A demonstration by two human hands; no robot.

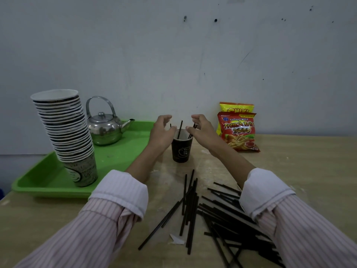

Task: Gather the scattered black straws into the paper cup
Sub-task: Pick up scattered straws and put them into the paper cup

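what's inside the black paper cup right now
A few black straws stand in the black paper cup, poking above its rim. Their lower ends and the cup's bottom are hidden by its wall, and the left hand covers part of the rim.

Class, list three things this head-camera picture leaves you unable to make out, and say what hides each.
- Right end of the straw pile: under the right sleeve and cut by the bottom edge.
- Rear yellow snack bag: mostly behind the red snack bag.
- Print on the paper cup: too small and dim.
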